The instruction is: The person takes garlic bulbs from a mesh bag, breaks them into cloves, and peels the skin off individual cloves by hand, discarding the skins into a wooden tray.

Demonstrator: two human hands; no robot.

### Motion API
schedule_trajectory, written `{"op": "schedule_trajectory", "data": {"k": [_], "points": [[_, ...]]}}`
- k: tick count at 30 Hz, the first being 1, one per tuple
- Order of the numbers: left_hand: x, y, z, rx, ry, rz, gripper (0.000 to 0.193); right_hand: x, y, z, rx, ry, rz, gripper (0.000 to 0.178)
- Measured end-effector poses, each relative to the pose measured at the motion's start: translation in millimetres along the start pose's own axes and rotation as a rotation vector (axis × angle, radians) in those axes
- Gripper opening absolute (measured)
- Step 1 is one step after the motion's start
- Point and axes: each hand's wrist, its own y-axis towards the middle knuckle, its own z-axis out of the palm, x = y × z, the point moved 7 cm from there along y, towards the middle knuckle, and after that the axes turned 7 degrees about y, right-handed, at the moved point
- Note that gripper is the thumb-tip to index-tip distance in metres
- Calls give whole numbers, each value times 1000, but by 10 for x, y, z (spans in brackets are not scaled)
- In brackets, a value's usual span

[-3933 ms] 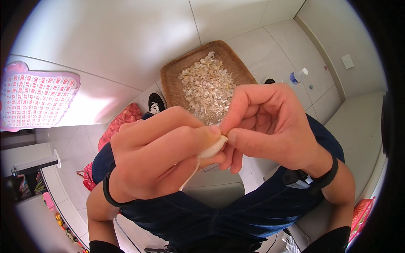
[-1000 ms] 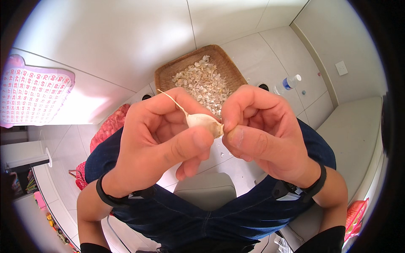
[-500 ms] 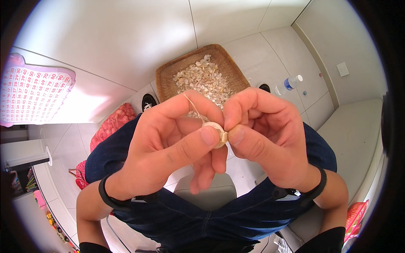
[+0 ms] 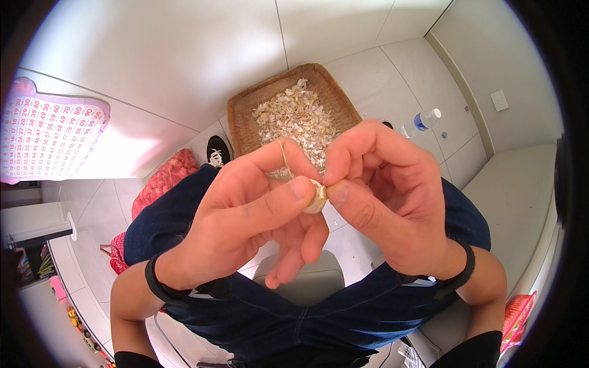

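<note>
head: garlic clove [image 4: 316,202], thin tail [image 4: 285,157] up-left, long axis foreshortened.

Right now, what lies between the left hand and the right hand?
In the head view, a garlic clove, pinched by the left hand, its end meeting the right hand.

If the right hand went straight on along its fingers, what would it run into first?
The garlic clove, pinched in the left hand. The right hand is right at the clove's end; depth makes it hard to tell whether they touch. Beyond it, likely the left thumb.
</note>
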Motion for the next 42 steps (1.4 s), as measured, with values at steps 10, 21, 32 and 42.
{"op": "schedule_trajectory", "data": {"k": [10, 21, 32, 42], "points": [[-18, -10, -32, -43, 50, -24, 22, 34, 16, -17, 19, -198, -28, 18], [-14, -14, -35, -114, 66, 9, 18, 48, 22, -18, 7, -237, -43, 18], [-35, -20, -44, -177, 93, 73, 17, 57, 9, -58, -86, -373, -67, 16], [-49, -32, -46, -149, 108, 11, 17, 102, 6, -37, -34, -387, -126, 18]]}}
